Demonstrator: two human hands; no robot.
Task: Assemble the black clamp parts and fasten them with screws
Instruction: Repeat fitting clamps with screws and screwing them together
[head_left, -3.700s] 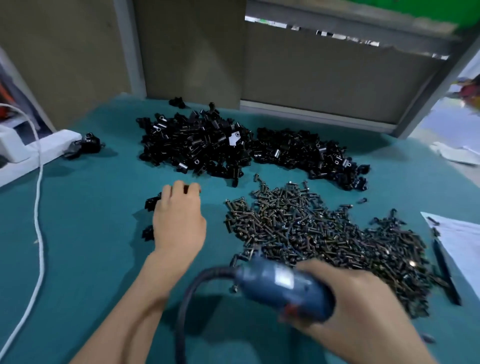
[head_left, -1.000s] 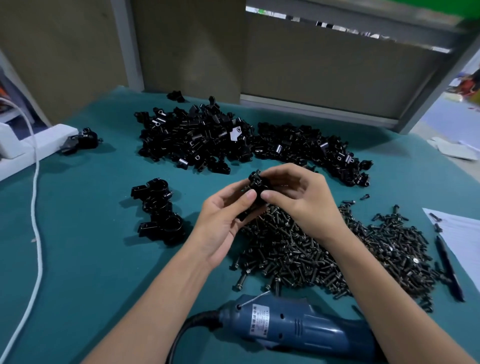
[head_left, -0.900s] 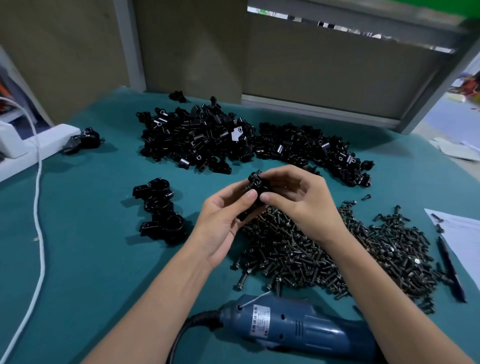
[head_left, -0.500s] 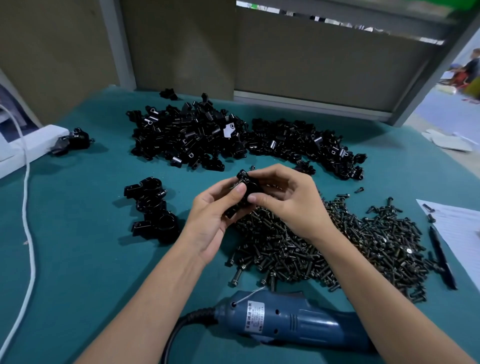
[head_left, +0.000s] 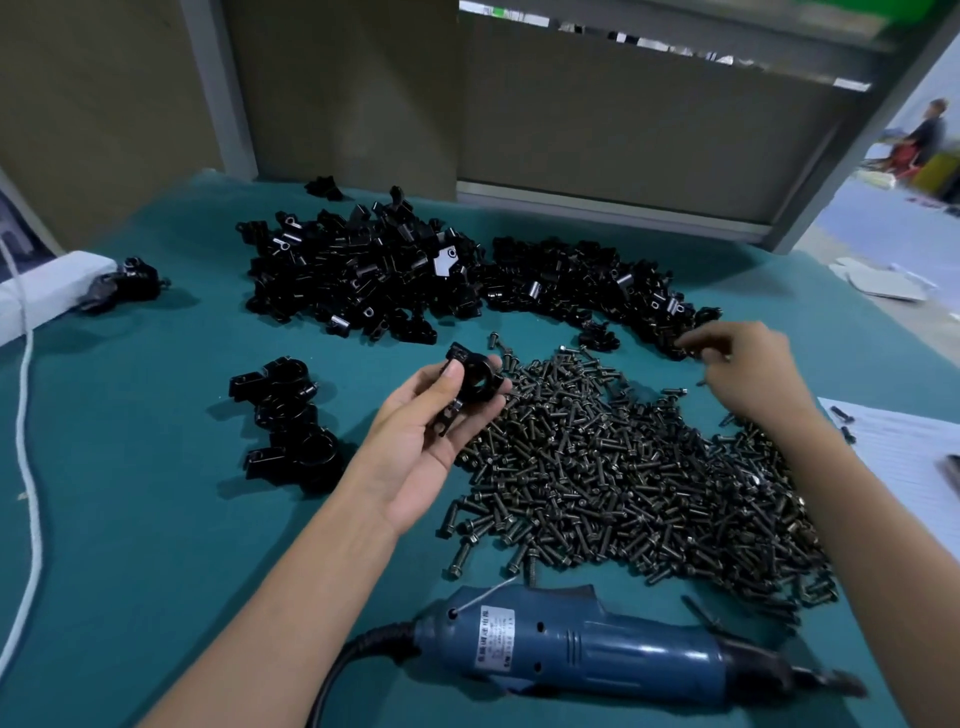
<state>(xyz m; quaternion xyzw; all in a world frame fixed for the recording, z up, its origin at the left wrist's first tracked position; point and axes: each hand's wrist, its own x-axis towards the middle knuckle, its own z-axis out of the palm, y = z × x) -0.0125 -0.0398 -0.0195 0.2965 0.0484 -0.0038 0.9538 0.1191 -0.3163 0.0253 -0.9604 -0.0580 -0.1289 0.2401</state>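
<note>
Head view: left hand (head_left: 421, 441) holds the clamp (head_left: 470, 387) ready by the screw pile (head_left: 623, 467); the blurry right hand (head_left: 748, 369) over its far edge maybe pinches one.

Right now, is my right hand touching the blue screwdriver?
Apart. The head view shows the right hand beyond the screw pile, the blue screwdriver lying on its near side.

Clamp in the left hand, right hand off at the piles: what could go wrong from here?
1. The left hand only pinches the clamp at the edge of the screw pile; its parts could shift or drop in.
2. The right hand, blurred, reaches where that pile meets the black parts pile; a wrong pick seems possible.
3. The electric screwdriver lies near the right forearm; a bump could shove it.
</note>
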